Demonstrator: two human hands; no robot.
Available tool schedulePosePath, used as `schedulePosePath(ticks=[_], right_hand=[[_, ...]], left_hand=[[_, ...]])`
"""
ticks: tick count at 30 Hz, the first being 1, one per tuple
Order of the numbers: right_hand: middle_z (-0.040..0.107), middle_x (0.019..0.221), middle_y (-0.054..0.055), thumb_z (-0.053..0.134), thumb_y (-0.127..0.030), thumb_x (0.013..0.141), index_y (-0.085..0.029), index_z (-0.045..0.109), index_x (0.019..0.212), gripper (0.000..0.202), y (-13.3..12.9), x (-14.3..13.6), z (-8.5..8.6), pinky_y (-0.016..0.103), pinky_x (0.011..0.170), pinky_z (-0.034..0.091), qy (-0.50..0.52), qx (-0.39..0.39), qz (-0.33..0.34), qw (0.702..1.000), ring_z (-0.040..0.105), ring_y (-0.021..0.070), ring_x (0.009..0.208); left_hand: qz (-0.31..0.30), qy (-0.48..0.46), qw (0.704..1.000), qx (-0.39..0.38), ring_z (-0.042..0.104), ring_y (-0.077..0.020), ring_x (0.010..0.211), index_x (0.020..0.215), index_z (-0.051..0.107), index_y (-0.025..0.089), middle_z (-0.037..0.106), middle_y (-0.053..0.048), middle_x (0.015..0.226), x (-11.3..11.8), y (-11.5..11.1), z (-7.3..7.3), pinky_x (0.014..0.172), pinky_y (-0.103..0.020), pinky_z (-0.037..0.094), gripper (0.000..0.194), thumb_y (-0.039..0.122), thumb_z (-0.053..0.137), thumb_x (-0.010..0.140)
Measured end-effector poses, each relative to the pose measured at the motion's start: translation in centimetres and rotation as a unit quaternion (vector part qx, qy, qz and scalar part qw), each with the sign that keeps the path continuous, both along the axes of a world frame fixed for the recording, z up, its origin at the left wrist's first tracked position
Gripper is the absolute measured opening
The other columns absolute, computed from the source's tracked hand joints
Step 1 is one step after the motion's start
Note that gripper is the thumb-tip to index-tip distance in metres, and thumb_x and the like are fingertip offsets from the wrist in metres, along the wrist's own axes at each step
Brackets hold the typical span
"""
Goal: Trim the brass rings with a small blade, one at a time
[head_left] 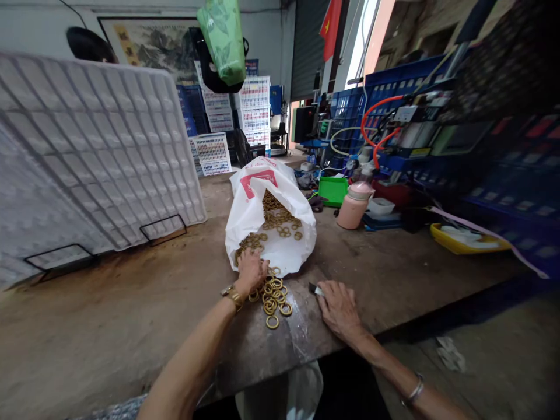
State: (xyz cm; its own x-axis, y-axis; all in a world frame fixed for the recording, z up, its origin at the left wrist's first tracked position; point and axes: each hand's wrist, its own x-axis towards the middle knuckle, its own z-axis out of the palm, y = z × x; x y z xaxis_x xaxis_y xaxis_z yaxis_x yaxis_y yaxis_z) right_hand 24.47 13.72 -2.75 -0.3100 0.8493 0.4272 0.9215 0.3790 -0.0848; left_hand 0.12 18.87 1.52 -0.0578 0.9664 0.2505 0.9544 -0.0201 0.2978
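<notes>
A white plastic bag (245, 216) with red print lies on its side, its mouth facing me. Brass-coloured rings (273, 213) are heaped inside it. A loose pile of the same rings (275, 294) has spread onto the table in front of the mouth. My left hand (252, 271) rests on rings at the left of the bag's mouth, fingers reaching in and apart; the fingertips are partly hidden. To the right of the pile, my right hand (339, 309) lies low over the table. Its fingers are closed on a small flat tool with a dark blade-like tip (314, 288).
White ribbed plastic trays (109, 146) stand upright at left, with black wire stands (164, 228) at their foot. Right of the bag are a green tray (332, 192), a pink bottle (355, 207) and a yellow tray (468, 240). A pale bucket-like container (280, 396) sits below the table edge.
</notes>
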Motion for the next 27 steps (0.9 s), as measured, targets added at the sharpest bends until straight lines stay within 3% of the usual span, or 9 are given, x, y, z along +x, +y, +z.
schedulePosePath(ticks=[3, 7, 17, 27], right_hand=[[0.057, 0.091, 0.005, 0.043, -0.016, 0.082, -0.019, 0.055, 0.097, 0.020, 0.0, 0.0, 0.1, 0.032, 0.073, 0.027, 0.014, -0.001, 0.001, 1.000, 0.044, 0.0209, 0.085], [0.057, 0.092, 0.005, 0.043, -0.016, 0.081, -0.019, 0.056, 0.097, 0.020, 0.1, -0.1, 0.1, 0.032, 0.074, 0.027, 0.019, -0.017, -0.007, 1.000, 0.044, 0.0210, 0.085], [0.058, 0.093, 0.006, 0.044, -0.017, 0.082, -0.018, 0.056, 0.097, 0.019, 0.1, -0.1, 0.2, 0.032, 0.073, 0.026, 0.031, -0.033, -0.011, 0.999, 0.044, 0.0211, 0.085], [0.057, 0.093, 0.006, 0.043, -0.017, 0.082, -0.018, 0.056, 0.097, 0.019, -0.1, -0.1, 0.5, 0.032, 0.074, 0.026, 0.037, -0.044, -0.010, 0.998, 0.043, 0.0212, 0.086]], left_hand=[[0.027, 0.018, 0.999, -0.038, 0.047, -0.0339, 0.105, 0.108, 0.056, 0.015, 0.055, -0.016, 0.106, -0.5, 1.3, -0.2, 0.088, -0.050, 0.035, 0.039, 0.040, 0.050, 0.078], [-0.008, 0.037, 0.997, -0.068, 0.042, -0.0338, 0.109, 0.110, 0.055, 0.021, 0.053, -0.014, 0.112, 0.0, 0.9, -0.9, 0.087, -0.050, 0.033, 0.041, 0.046, 0.049, 0.078], [-0.120, 0.032, 0.991, -0.046, 0.045, -0.0223, 0.097, 0.095, 0.060, 0.023, 0.057, -0.006, 0.098, 0.0, -2.6, -0.6, 0.081, -0.037, 0.032, 0.022, 0.034, 0.043, 0.086], [-0.172, -0.026, 0.985, -0.004, 0.048, -0.0206, 0.093, 0.089, 0.061, 0.019, 0.059, -0.007, 0.095, -1.2, -7.3, -0.5, 0.083, -0.036, 0.035, 0.019, 0.026, 0.044, 0.086]])
